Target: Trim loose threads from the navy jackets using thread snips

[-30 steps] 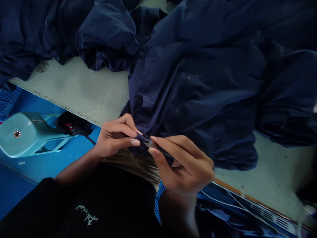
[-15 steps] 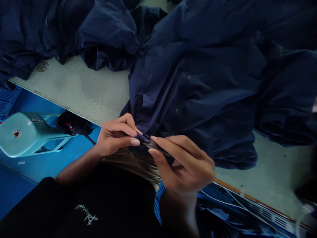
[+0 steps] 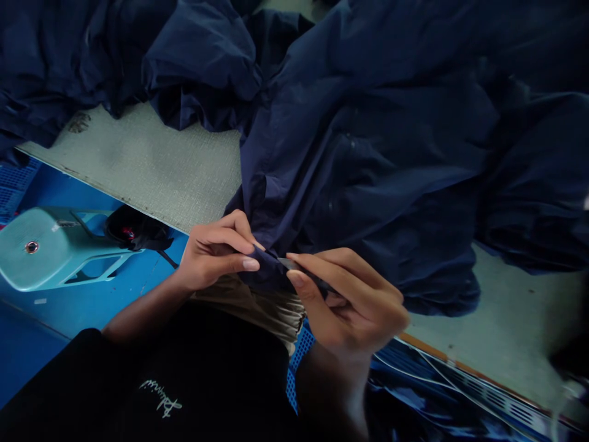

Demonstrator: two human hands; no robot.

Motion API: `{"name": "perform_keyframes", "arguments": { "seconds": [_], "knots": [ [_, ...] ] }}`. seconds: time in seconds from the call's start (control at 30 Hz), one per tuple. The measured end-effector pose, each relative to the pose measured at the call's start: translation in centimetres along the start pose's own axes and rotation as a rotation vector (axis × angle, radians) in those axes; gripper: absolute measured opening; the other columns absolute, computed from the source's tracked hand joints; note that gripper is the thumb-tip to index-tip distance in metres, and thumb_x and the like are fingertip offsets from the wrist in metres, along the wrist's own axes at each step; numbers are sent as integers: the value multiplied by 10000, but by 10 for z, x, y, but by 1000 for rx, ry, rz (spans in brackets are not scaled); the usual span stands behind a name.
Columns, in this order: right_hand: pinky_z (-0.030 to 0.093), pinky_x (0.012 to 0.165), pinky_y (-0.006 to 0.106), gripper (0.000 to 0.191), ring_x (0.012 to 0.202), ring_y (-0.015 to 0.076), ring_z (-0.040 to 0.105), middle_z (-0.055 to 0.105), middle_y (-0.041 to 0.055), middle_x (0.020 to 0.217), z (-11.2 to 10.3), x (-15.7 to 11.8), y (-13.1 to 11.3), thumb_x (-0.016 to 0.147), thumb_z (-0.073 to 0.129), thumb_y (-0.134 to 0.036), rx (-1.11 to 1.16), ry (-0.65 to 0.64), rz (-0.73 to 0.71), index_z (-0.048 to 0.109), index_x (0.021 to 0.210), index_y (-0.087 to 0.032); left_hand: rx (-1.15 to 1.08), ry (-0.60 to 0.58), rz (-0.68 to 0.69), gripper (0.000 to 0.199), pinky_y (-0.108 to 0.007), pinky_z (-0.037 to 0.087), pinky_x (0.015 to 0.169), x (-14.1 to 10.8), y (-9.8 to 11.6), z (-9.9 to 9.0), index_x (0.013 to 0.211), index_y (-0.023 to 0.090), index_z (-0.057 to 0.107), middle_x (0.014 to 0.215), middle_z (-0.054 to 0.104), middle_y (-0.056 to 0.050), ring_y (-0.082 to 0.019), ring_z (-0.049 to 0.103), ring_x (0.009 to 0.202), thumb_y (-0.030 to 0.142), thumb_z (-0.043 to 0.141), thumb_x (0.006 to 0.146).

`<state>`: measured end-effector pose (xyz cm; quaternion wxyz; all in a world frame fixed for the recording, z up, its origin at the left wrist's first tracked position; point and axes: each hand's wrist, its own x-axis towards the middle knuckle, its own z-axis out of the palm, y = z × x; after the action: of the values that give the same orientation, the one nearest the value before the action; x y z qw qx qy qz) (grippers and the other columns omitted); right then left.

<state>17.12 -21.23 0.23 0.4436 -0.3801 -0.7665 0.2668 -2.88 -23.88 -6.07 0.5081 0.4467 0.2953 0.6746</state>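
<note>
Deep navy fabric [image 3: 368, 153] fills the upper part of the view, its folds darkening almost to black, and a small silver blade [image 3: 289, 263] shows against it. The tabletop [image 3: 156, 172] is a pale grey-green with a fine woven speckle, edged with an orange-brown strip [image 3: 427, 348]. Lower left, a vivid blue surface [image 3: 151, 264] sets off a pale turquoise plastic stool seat [image 3: 41, 245] with a copper-coloured eyelet [image 3: 32, 247]. A black pouch [image 3: 133, 230] carries a red spot [image 3: 128, 233]. The black shirt [image 3: 138, 374] bears pale script lettering [image 3: 161, 398] — beside it, beige pleated cloth [image 3: 257, 307] and bright blue mesh [image 3: 297, 368].
</note>
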Motion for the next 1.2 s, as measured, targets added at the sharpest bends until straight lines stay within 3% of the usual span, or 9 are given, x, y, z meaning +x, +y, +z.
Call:
{"name": "perform_keyframes", "arguments": {
  "seconds": [0.87, 1.2],
  "knots": [
    [593, 561, 264, 321, 674, 131, 690, 748, 1, 879, 3, 0, -5, 814, 815, -46, 18, -38, -34, 807, 1076, -231, 84, -45, 55, 319, -297, 579, 764, 1, 0, -3, 1029, 329, 844, 920, 732, -27, -139, 711, 884, 113, 877, 798],
    [597, 556, 253, 298, 662, 120, 681, 748, 4, 881, 5, 1, -5, 819, 811, -43, 22, -43, -42, 802, 1064, -213, 23, -22, 1, 293, -288, 631, 789, 0, 2, 0, 1022, 329, 846, 918, 715, -24, -137, 751, 890, 121, 864, 816]
  ]
}}
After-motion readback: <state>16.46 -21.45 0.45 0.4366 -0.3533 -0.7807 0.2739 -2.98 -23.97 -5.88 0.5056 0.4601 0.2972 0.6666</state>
